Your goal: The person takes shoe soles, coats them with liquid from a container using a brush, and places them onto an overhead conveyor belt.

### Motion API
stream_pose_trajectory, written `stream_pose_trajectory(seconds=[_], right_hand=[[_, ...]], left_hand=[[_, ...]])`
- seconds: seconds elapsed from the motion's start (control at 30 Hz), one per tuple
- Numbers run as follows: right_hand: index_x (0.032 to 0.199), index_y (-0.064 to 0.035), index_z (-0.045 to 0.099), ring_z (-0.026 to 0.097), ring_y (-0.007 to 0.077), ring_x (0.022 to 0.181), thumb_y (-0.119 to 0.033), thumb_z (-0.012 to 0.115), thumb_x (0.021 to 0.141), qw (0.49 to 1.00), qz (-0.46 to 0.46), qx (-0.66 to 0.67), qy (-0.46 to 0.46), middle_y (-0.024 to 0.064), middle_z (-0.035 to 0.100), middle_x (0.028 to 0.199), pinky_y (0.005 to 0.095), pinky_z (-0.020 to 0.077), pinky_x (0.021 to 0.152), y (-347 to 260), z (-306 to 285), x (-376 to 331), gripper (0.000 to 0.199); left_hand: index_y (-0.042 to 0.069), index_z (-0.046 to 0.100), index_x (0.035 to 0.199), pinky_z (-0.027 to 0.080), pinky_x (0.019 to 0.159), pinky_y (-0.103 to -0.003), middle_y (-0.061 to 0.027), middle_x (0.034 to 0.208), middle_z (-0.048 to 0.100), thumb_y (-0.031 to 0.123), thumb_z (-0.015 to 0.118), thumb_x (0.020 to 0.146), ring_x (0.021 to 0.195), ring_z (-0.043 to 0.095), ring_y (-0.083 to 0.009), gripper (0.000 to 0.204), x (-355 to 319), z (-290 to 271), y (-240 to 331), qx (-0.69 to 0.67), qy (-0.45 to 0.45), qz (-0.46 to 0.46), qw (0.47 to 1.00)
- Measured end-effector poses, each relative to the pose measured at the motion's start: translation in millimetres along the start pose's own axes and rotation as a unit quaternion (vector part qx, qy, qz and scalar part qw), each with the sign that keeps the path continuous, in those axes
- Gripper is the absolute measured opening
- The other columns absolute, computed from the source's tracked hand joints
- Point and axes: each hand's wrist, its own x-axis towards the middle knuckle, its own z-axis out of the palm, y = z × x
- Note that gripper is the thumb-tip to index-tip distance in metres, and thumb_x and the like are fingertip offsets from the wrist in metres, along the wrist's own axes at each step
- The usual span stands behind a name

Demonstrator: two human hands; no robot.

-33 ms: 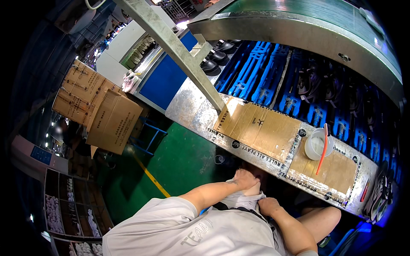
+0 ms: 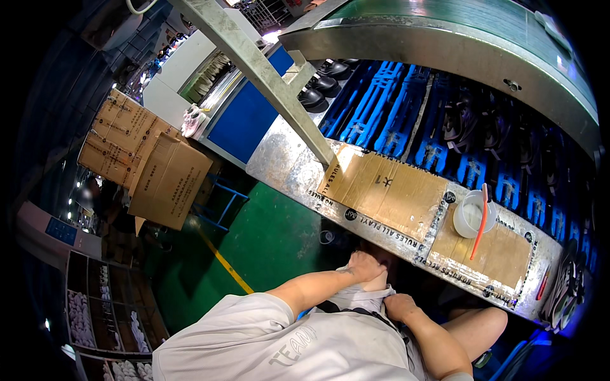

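My left hand (image 2: 364, 267) rests on my thigh near the bench's front edge, its fingers curled; the palm side is hidden. On my lap, by the hem of my pale shorts, lies my right hand (image 2: 400, 307), with its fingers tucked down out of sight. No object shows in either hand. Beyond them stands a metal bench (image 2: 279, 149) with a cardboard sheet (image 2: 387, 193) taped to it. To the right, a white plastic cup (image 2: 467, 222) sits on a second cardboard piece (image 2: 489, 263). An orange-red brush (image 2: 480, 232) leans across the cup's rim.
Blue racks (image 2: 391, 108) holding dark shoes (image 2: 460, 120) run behind the bench, below a conveyor (image 2: 445, 47). A slanting metal post (image 2: 260, 76) meets the bench. Black shoes (image 2: 314, 95) stand beside it. Cardboard boxes (image 2: 168, 181) are at left; more shoes (image 2: 565, 286) are at far right.
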Motion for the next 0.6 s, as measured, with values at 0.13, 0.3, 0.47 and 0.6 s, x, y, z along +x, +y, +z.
stream_pose_trajectory(seconds=[0.13, 0.3, 0.47, 0.6], right_hand=[[0.104, -0.0010, 0.078, 0.074, 0.0356, 0.104, -0.012, 0.058, 0.088, 1.000, -0.002, 0.002, 0.005, 0.0226, 0.075, 0.110, 0.0473, 0.0599, 0.088, 0, 1, -1, 0.027], [0.104, -0.0013, 0.078, 0.074, 0.0361, 0.103, -0.012, 0.059, 0.087, 1.000, -0.003, 0.003, 0.004, 0.0229, 0.075, 0.109, 0.0480, 0.0604, 0.087, 1, 3, 1, 0.027], [0.104, -0.0013, 0.078, 0.075, 0.0365, 0.102, -0.011, 0.059, 0.087, 1.000, -0.011, -0.001, 0.008, 0.0233, 0.075, 0.108, 0.0485, 0.0609, 0.085, 2, 5, 3, 0.027], [0.103, -0.0009, 0.078, 0.075, 0.0364, 0.102, -0.012, 0.059, 0.087, 1.000, -0.006, 0.000, 0.009, 0.0234, 0.075, 0.108, 0.0482, 0.0609, 0.086, 2, 5, 2, 0.027]], left_hand=[[-0.001, 0.078, 0.104, 0.046, 0.103, -0.048, -0.0270, 0.116, 0.071, 0.066, 0.055, 0.088, 0.115, 0.065, -0.0411, 0.072, 4, 7, -2, 0.004, 0.013, -0.004, 1.000], [0.005, 0.081, 0.098, 0.047, 0.101, -0.049, -0.0293, 0.113, 0.071, 0.066, 0.055, 0.087, 0.114, 0.064, -0.0438, 0.067, 6, 10, -4, 0.002, 0.025, -0.005, 1.000], [-0.001, 0.077, 0.103, 0.045, 0.104, -0.048, -0.0287, 0.118, 0.070, 0.065, 0.055, 0.088, 0.118, 0.062, -0.0426, 0.072, 5, 7, -2, -0.001, 0.020, -0.016, 1.000], [-0.006, 0.074, 0.111, 0.042, 0.108, -0.046, -0.0276, 0.123, 0.068, 0.065, 0.055, 0.088, 0.123, 0.060, -0.0409, 0.076, 6, 4, 0, -0.006, -0.015, -0.022, 1.000]])
